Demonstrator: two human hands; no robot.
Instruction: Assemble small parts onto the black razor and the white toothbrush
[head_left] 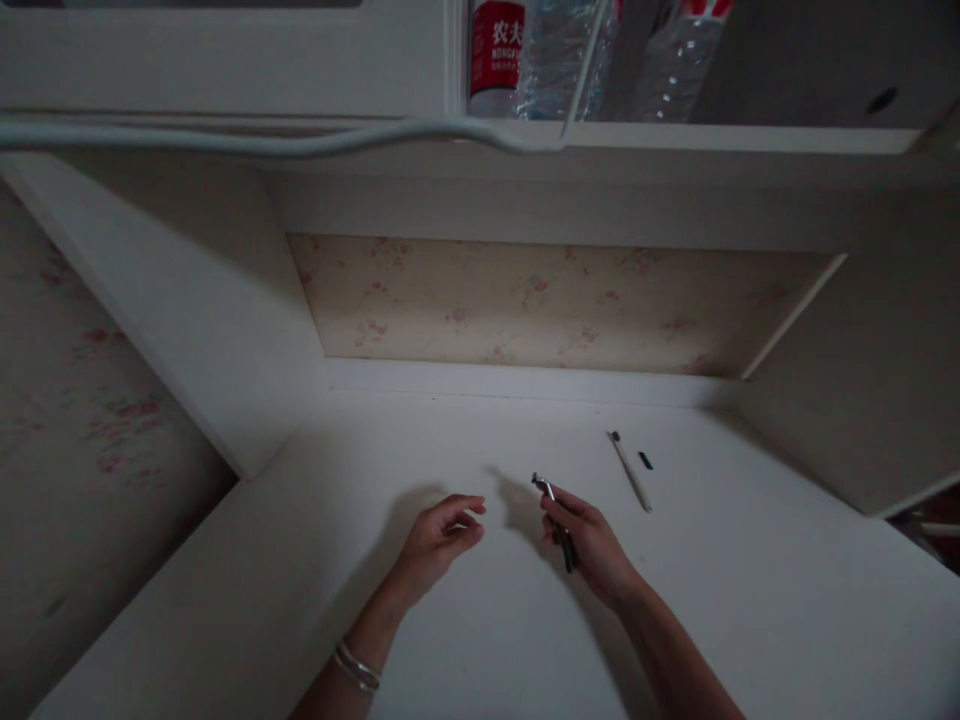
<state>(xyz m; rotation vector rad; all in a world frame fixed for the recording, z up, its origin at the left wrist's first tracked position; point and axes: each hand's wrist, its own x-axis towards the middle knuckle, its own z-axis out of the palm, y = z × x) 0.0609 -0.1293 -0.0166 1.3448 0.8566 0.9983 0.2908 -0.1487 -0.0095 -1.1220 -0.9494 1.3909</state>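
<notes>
My right hand [589, 545] is closed around a slim razor [553, 505] with a small silver head, a silver neck and a dark handle. Its head points up and away from me, above the white desk. To the left, my left hand [442, 535] hovers over the desk with a gap between thumb and fingers and nothing in it. Right of the razor lies a thin pale stick [631, 473] with a dark tip, perhaps a toothbrush. Beside that stick is a small black strip [646, 460].
The white desktop [480, 430] runs back to a flowered wall panel [532, 300]. White side panels stand left and right. Overhead, a shelf [735, 140] holds plastic bottles [562, 60], and a pale cable [262, 140] runs along its front.
</notes>
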